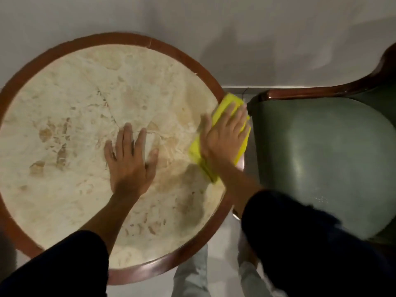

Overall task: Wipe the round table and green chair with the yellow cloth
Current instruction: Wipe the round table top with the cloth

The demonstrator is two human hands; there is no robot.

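Note:
The round table (pixel 70 116) has a cream marble top and a brown wooden rim. My left hand (pixel 130 159) lies flat on the marble near the middle, fingers spread, holding nothing. My right hand (pixel 225 136) presses flat on the folded yellow cloth (pixel 227 102) at the table's right edge. The cloth covers the rim there and hangs slightly past it. The green chair (pixel 321 157), with a padded seat and dark wooden frame, stands close to the table's right side.
A pale wall (pixel 214 28) runs behind the table and chair. Light floor tiles (pixel 222 243) show in the narrow gap between them. My legs and feet are below the table's front edge.

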